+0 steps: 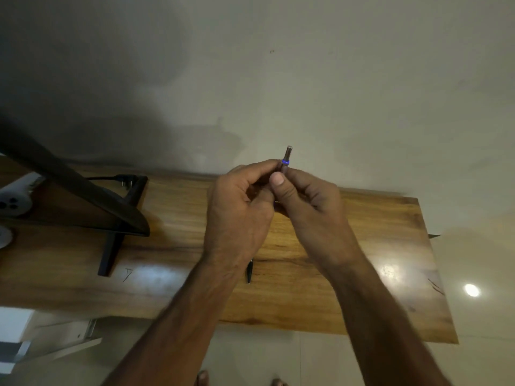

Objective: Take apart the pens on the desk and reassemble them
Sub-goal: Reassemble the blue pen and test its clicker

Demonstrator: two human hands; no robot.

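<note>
A slim metallic pen with a blue ring (286, 158) sticks up between both hands above the wooden desk (362, 260). My left hand (239, 207) pinches it from the left and my right hand (303, 201) grips it from the right, thumb pressed on the barrel. Only the pen's top end shows; the rest is hidden by the fingers. A second, dark pen (249, 271) lies on the desk under my left wrist, its tip pointing toward me.
A dark monitor on a black stand (111, 218) occupies the left of the desk, with a plug and cable (122, 179) behind it. A white power strip (14, 201) sits at far left. The wall runs behind the desk, and the floor lies below its front edge.
</note>
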